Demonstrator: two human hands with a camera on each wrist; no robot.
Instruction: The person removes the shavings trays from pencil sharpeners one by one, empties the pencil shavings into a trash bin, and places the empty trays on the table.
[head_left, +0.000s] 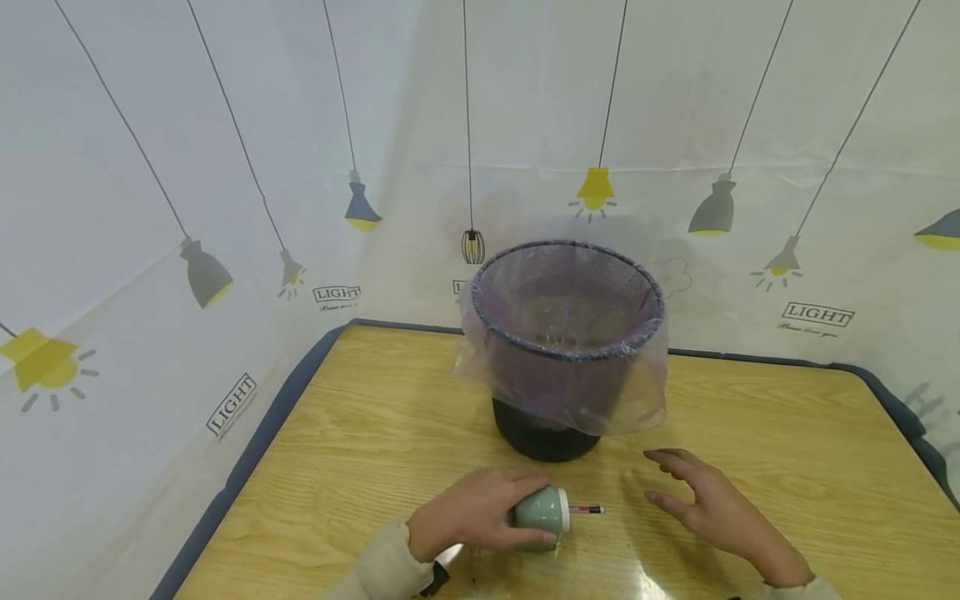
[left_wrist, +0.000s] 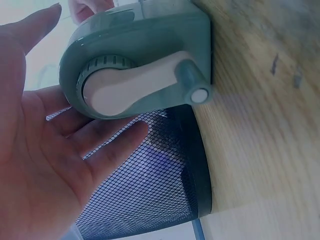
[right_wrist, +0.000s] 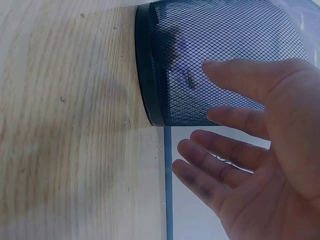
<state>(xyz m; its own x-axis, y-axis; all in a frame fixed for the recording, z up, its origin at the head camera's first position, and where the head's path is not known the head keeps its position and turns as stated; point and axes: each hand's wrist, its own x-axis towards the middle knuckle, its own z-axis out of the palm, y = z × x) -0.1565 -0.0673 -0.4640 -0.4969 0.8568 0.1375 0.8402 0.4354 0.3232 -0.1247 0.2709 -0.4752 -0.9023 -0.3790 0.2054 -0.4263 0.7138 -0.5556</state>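
A green crank pencil sharpener (head_left: 537, 518) with a white front stands on the table, a pencil (head_left: 587, 509) with a white end sticking out of it to the right. My left hand (head_left: 491, 508) holds the sharpener from the left, thumb along its near side and fingers along its far side. In the left wrist view the sharpener's white crank (left_wrist: 130, 85) faces the palm, its green knob low by the tabletop. To the right of the pencil, apart from it, my right hand (head_left: 708, 504) hovers with loosely bent, spread fingers and nothing in them.
Just beyond the hands stands a black mesh waste bin (head_left: 547, 437), lined with a thin translucent purple bag (head_left: 637, 392) folded over its rim. The wooden table (head_left: 375, 417) has a dark blue edge (head_left: 750, 357). White curtains (head_left: 420, 100) printed with lamps enclose it.
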